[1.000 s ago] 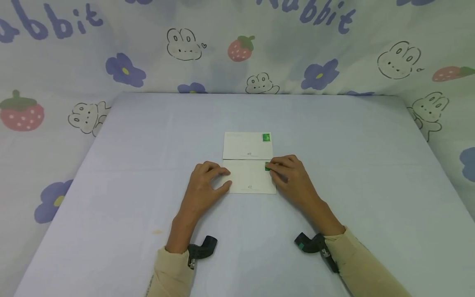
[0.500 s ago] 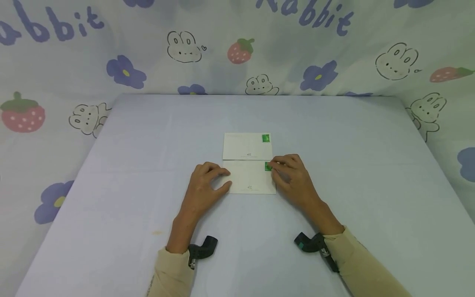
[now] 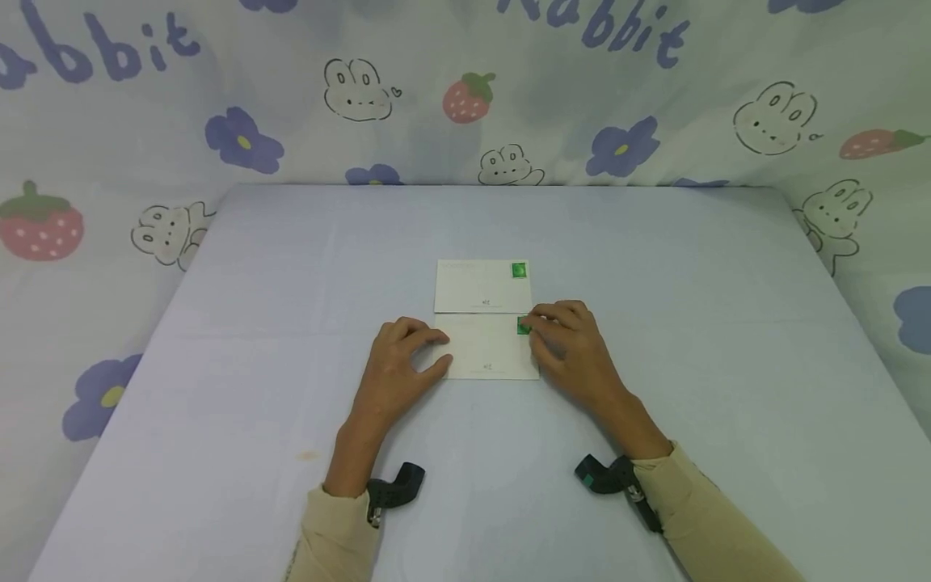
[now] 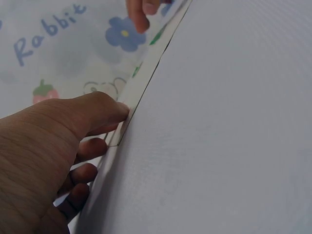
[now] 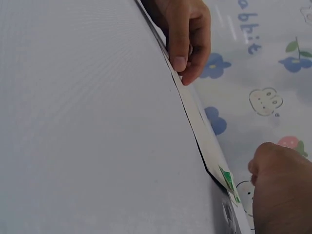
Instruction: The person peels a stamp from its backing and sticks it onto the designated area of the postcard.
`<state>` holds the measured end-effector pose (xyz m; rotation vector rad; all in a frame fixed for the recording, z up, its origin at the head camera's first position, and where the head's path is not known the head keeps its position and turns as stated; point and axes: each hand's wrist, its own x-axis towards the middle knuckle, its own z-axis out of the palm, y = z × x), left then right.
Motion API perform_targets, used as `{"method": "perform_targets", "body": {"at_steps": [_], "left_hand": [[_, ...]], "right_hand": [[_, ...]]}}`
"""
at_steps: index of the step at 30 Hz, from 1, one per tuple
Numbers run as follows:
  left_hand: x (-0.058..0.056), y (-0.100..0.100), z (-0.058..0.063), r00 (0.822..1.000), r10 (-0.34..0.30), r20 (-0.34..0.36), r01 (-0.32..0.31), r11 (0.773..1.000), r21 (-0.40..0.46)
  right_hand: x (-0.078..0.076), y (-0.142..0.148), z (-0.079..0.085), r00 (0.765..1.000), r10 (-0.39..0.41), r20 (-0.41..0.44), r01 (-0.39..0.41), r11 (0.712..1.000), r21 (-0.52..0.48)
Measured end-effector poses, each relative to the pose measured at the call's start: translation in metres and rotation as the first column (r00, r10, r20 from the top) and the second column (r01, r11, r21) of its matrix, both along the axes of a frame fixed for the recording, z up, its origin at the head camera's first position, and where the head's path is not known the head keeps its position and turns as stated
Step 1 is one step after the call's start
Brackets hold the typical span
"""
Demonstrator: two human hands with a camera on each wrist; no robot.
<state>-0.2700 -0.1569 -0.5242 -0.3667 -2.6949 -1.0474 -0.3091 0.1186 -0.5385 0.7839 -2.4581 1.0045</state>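
Note:
Two white envelopes lie one behind the other on the table. The far envelope (image 3: pixel 480 284) has a green stamp (image 3: pixel 519 270) at its upper right. On the near envelope (image 3: pixel 483 347), a second green stamp (image 3: pixel 522 325) sits in the same corner, partly hidden by fingers. My left hand (image 3: pixel 396 364) rests at the near envelope's left end, thumb and forefinger apart on its edge. My right hand (image 3: pixel 578 352) is over the right end, fingertips beside the near stamp. In the left wrist view, the right fingertips (image 4: pixel 140 24) look slightly above the paper.
The white tabletop (image 3: pixel 655 267) surrounds both envelopes. Patterned cloth (image 3: pixel 414 89) with rabbits, strawberries and flowers hangs behind the table and at its sides. Black camera mounts (image 3: pixel 398 487) sit at both wrists. A faint yellowish mark (image 3: pixel 308 456) is at the front left.
The right fingertips have shifted slightly rightward, so more of the near envelope's stamp shows. My left hand and both envelopes keep their places.

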Motion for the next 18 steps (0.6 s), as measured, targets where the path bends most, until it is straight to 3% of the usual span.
{"method": "perform_targets", "body": {"at_steps": [4,8,18], "left_hand": [[0.0,0.0003,-0.0012,1.0,0.002,0.001,-0.002,1.0,0.001],[0.0002,-0.0007,-0.0029,1.0,0.001,-0.001,-0.001,1.0,0.006],[0.0002,-0.0003,-0.0023,1.0,-0.003,-0.008,0.003,1.0,0.015]], "right_hand": [[0.0009,0.0006,0.0018,0.999,-0.026,-0.039,0.023,0.997,-0.075],[0.0014,-0.0002,0.0022,0.999,-0.014,-0.039,0.011,0.997,-0.083],[0.0003,0.0003,-0.0026,0.999,-0.003,0.038,0.0,0.997,0.083]]}}
